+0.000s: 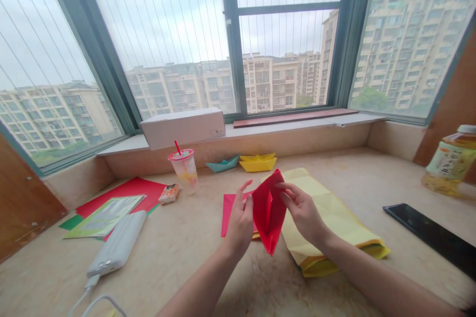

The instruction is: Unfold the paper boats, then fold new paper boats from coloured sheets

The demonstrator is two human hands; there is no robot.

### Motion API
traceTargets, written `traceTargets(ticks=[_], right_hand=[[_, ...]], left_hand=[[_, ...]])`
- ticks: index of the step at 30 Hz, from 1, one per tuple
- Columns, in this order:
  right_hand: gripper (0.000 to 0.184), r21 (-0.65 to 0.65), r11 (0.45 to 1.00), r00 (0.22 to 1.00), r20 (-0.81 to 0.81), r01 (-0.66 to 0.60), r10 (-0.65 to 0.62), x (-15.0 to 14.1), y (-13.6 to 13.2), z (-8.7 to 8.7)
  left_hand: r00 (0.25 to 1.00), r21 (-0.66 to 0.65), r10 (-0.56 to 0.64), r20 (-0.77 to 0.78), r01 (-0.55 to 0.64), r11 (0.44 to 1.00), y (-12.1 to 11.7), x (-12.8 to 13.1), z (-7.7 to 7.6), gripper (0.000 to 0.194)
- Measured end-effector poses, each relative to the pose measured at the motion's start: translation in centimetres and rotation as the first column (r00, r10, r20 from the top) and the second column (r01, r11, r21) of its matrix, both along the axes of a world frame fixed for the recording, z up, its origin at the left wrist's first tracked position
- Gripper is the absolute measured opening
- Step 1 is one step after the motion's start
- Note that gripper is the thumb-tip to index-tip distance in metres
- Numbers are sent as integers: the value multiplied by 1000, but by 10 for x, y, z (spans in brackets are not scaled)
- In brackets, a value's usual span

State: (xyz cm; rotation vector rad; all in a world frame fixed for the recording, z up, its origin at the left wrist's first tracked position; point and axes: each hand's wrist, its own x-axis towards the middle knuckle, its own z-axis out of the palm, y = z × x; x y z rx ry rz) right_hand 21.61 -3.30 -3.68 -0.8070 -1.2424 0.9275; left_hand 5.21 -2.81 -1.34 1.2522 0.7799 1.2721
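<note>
A folded red paper boat [268,210], tilted on end with its pocket facing me, is held up between my two hands above the table. My left hand [241,220] pinches its left edge with the thumb, the index finger raised. On the other side, the fingers of my right hand [299,205] grip the upper right edge. Beneath and behind lies pinkish-red paper [228,213], partly covered by my left hand. A pale yellow paper bag [327,213] lies flat under my right forearm. Farther back stand a blue paper boat [222,164] and a yellow paper boat [258,162].
At left are a plastic cup with a straw [185,168], a small orange packet [169,193], red sheets [126,193] and a white power bank [118,242] with a cable. To the right are a dark phone [427,230] and a bottle [451,161]. A white box [184,128] sits on the sill.
</note>
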Motion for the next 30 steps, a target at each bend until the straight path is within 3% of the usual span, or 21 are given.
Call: traceTargets(ticks=[4, 7, 10, 12, 18, 21, 25, 30], right_hand=[[23, 2, 1000, 998, -54, -22, 22, 2, -1, 5], [21, -12, 1000, 1000, -6, -2, 2, 1, -3, 5], [23, 3, 1000, 996, 87, 29, -29, 0, -6, 2], [24, 24, 998, 989, 138, 50, -53, -1, -7, 1], [13, 93, 981, 938, 291, 170, -190, 0, -7, 0], [14, 147, 973, 911, 349, 176, -218, 0, -8, -2], [17, 194, 971, 891, 402, 142, -211, 0, -10, -5], [18, 168, 969, 874, 425, 180, -236, 3, -8, -8]], left_hand=[[999, 30, -44, 8, 43, 999, -1, 1, 0, 51], [984, 170, 100, -146, -75, 983, 2, -1, -4, 26], [882, 450, 300, -364, -115, 885, 7, -6, -9, 19], [824, 544, 362, -435, -79, 835, 10, -9, -13, 19], [782, 499, 295, -549, 24, 866, 16, -13, -24, 39], [758, 463, 270, -593, 47, 885, 18, -16, -26, 39], [733, 435, 281, -620, 22, 900, 18, -19, -21, 32], [719, 494, 323, -616, 34, 869, 12, -19, -10, 29]])
